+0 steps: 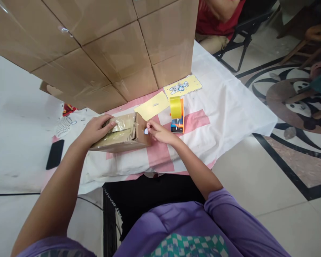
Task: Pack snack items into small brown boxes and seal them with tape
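Observation:
A small cardboard box [120,134] with clear tape over its top lies on the cloth-covered table in front of me. My left hand [97,127] grips its left part, fingers curled over the taped top. At the box's right end, my right hand [158,132] is closed in a pinch by a small white round sticker [146,131]. The sticker is at the fingertips against the box end; whether it is stuck down I cannot tell. To the right of that hand stands an orange and blue tape dispenser [177,116] with a yellowish roll.
Stacked cardboard boxes [117,53] rise behind the work spot. Yellow cards [183,85], one with a printed picture, lie at their foot. A black phone [55,154] is at the left, near a white perforated object [63,127]. Another person in red [216,21] sits beyond the table.

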A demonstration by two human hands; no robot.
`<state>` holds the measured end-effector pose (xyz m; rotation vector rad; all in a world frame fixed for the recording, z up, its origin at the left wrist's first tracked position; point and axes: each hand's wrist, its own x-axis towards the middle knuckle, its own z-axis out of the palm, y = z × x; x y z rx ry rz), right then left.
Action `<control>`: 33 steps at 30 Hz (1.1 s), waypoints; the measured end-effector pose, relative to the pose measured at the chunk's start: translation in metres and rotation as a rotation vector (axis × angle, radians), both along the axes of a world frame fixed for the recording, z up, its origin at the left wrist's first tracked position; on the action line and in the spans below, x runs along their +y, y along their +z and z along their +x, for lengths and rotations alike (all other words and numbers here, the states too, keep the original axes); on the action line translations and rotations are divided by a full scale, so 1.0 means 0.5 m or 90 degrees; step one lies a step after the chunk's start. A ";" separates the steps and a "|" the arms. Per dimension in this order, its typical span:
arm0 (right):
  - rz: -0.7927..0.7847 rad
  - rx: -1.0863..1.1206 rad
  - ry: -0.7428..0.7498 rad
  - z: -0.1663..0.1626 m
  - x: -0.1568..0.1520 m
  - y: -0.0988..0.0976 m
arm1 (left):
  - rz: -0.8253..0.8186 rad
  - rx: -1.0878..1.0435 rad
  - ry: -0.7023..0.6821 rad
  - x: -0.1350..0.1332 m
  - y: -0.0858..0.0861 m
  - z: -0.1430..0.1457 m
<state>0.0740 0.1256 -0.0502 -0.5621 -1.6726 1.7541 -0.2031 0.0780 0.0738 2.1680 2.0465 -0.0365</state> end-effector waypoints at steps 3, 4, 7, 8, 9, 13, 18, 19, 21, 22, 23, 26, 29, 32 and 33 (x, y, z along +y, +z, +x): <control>0.043 -0.015 -0.083 -0.025 -0.008 -0.011 | 0.000 0.003 0.000 0.004 -0.004 0.000; 0.050 -0.022 -0.119 -0.033 -0.014 -0.012 | 0.001 0.003 0.001 0.005 -0.004 0.001; 0.027 -0.035 -0.260 -0.052 -0.043 -0.014 | 0.001 0.009 0.004 0.007 -0.005 0.001; 0.017 -0.028 -0.305 -0.056 -0.057 -0.015 | -0.001 0.012 0.005 0.007 -0.006 0.000; 0.008 -0.011 -0.340 -0.059 -0.073 -0.016 | -0.003 0.014 0.005 0.007 -0.007 -0.001; -0.028 0.070 -0.349 -0.055 -0.139 -0.024 | 0.001 0.025 0.003 0.008 -0.010 -0.005; -0.015 0.005 -0.288 -0.031 -0.188 -0.030 | 0.002 0.027 0.002 0.008 -0.010 -0.002; -0.017 0.000 -0.291 -0.029 -0.189 -0.030 | -0.003 0.026 0.003 0.008 -0.009 -0.001; -0.017 0.006 -0.301 -0.030 -0.183 -0.028 | -0.013 0.032 0.004 0.008 -0.008 0.001; -0.014 0.011 -0.302 -0.032 -0.176 -0.027 | -0.016 0.038 0.006 0.008 -0.007 0.001; -0.012 0.014 -0.297 -0.035 -0.167 -0.026 | -0.016 0.041 0.006 0.009 -0.007 0.002; -0.003 -0.002 -0.269 -0.043 -0.141 -0.025 | -0.010 0.034 -0.005 0.010 -0.006 0.003; 0.017 -0.025 -0.250 -0.042 -0.133 -0.028 | -0.013 0.021 -0.016 0.009 -0.004 0.006; 0.039 -0.046 -0.238 -0.030 -0.152 -0.035 | -0.016 0.014 -0.005 0.007 -0.001 0.010; 0.039 -0.058 -0.232 -0.026 -0.161 -0.038 | -0.015 0.010 -0.002 0.007 0.000 0.010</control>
